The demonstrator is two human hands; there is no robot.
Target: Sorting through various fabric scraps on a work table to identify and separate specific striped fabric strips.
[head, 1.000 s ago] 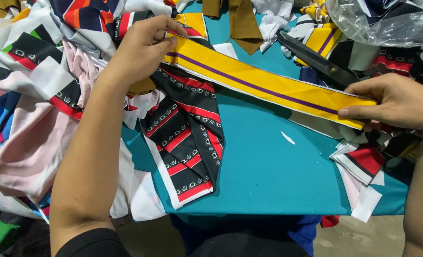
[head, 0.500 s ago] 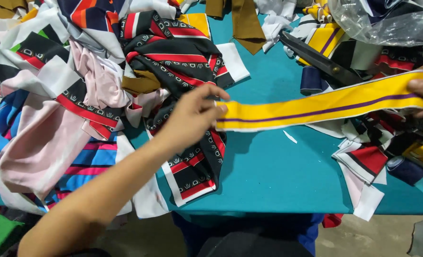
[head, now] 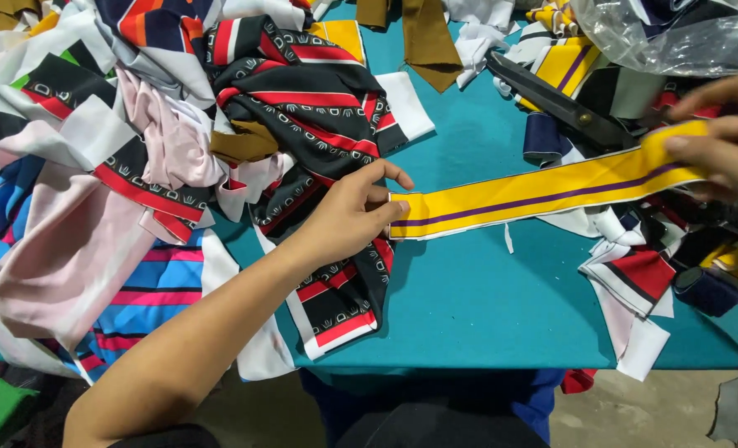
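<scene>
Teal table (head: 485, 299), scrap-heaped from nine to three o'clock; left hand (head: 348, 217) and right hand (head: 721, 137) pinch the purple-lined yellow strip (head: 543, 191) taut.

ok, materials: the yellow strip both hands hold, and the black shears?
Yellow strip: looks like thin woven or printed fabric, smooth with a slight sheen. It has a purple centre line and pale edges, and it sags a little between the left hand and the right hand. Shears: rigid, dark, matte, probably coated metal, though the finish is hard to tell.
</scene>
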